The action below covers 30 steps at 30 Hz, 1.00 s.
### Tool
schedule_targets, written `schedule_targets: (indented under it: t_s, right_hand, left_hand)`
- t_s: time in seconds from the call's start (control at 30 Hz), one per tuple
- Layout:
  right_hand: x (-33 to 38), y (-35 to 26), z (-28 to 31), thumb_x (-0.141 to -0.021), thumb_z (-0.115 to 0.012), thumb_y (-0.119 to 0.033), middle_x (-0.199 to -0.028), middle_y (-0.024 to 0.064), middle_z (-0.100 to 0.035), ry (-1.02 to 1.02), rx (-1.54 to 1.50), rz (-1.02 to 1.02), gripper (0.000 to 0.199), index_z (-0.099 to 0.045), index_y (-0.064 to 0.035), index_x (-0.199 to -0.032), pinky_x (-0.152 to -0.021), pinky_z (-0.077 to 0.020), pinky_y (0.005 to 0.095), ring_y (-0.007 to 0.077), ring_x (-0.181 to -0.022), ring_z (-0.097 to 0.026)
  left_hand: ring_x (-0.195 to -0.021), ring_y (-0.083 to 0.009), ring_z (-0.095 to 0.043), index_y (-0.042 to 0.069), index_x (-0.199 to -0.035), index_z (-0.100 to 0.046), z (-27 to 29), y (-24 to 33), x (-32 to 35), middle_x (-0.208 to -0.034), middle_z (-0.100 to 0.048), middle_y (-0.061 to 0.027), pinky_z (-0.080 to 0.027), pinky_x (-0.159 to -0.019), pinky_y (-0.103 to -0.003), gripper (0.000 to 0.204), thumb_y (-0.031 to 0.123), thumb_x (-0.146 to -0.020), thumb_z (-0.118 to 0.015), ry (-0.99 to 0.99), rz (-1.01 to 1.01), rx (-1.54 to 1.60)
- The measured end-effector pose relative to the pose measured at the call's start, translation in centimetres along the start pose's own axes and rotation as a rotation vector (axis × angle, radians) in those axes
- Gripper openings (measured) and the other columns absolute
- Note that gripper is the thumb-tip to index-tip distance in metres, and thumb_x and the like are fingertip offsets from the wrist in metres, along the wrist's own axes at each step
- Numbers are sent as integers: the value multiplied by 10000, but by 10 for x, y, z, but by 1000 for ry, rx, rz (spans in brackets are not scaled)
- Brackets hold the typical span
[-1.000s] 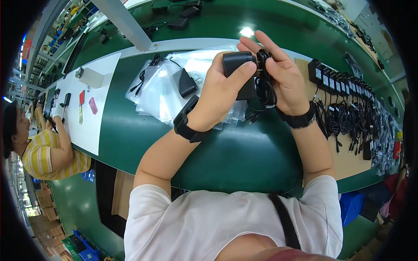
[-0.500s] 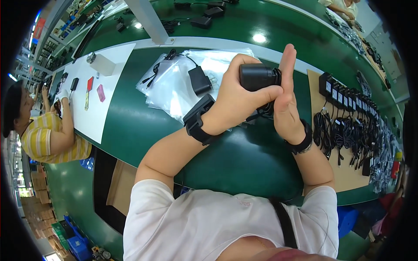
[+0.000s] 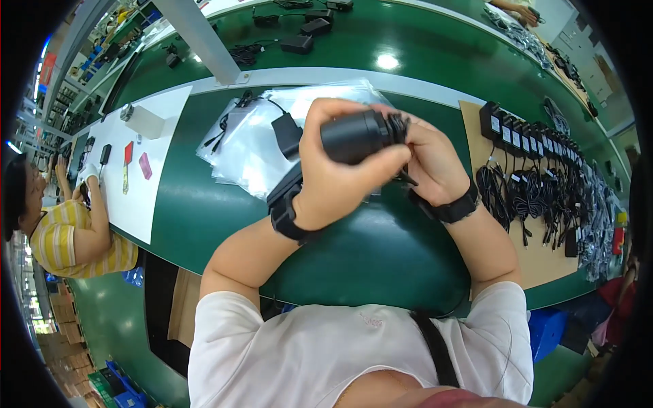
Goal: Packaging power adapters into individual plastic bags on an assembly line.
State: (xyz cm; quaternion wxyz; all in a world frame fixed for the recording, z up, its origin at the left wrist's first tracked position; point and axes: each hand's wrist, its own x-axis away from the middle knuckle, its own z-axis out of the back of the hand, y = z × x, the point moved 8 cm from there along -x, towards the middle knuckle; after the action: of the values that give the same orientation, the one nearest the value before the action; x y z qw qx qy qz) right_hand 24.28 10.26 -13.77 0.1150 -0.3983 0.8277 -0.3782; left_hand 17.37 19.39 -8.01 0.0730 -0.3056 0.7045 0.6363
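Observation:
A black, rounded power adapter (image 3: 350,138) is held above the green table by my left hand (image 3: 325,187), with the thumb along its near side and the fingers over its far side. Black cable (image 3: 396,128) bunches at the adapter's right end. Around that end my right hand (image 3: 437,166) is curled, its fingers partly hidden behind the cable. A short piece of cable hangs below, between the hands. Beneath and beyond them, a stack of clear plastic bags (image 3: 255,166) lies on the table, with another black adapter (image 3: 286,134) and its cord on top.
To the right, a row of black adapters (image 3: 520,136) with bundled cords lies on brown cardboard (image 3: 476,143). Bagged items (image 3: 598,231) are piled beyond it. At left, a co-worker in yellow stripes (image 3: 75,234) works at a white-topped surface (image 3: 146,197). A metal post (image 3: 201,44) rises behind the bags.
Both hands have moved left and slightly lower with the adapter. My right hand, flat and upright before, now curls around the cable end. The whole view has shifted slightly.

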Motion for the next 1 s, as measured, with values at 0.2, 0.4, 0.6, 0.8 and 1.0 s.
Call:
schedule_targets:
  t_s: [0.2,0.4,0.6,0.8,1.0]
  right_hand:
    - [3,-6,-1,-891,-442,-37,-1096,86,-579,64,191,95,304,-490,41,-1182,-849,-450,252,124,-973,-561]
    - [7,2,-4,-901,-453,-42,-1097,68,-579,36,208,248,280,-500,27,-1168,-847,-447,258,124,-972,-561]
    - [6,-11,-12,-899,-475,-74,-1052,65,-593,-81,262,300,265,-501,30,-1142,-834,-445,243,112,-942,-564]
    - [14,-22,-24,-897,-512,-162,-1011,57,-576,-144,212,211,382,-445,36,-1217,-744,-435,239,104,-873,-546]
    - [29,-35,-31,-858,-578,-162,-892,48,-575,7,845,683,441,-403,40,-1209,-675,-442,221,97,-789,-538]
  left_hand:
    - [-715,-91,-566,12,-987,-420,8,-27,-9,-840,-570,-54,-491,-627,-223,442,73,-689,-741,168,180,160]
    - [-700,-87,-552,5,-982,-420,17,-26,-5,-834,-562,-51,-484,-612,-219,446,82,-687,-746,286,157,93]
    - [-703,-76,-542,-4,-974,-427,15,-22,-12,-830,-559,-48,-481,-623,-212,441,92,-689,-749,261,75,168]
    - [-826,-152,-576,-8,-1102,-424,7,-21,-19,-971,-561,-102,-498,-678,-263,485,58,-718,-713,118,230,230]
    - [-768,-99,-546,11,-1043,-450,-19,-1,-15,-917,-558,-48,-472,-666,-224,398,53,-737,-700,173,196,13]
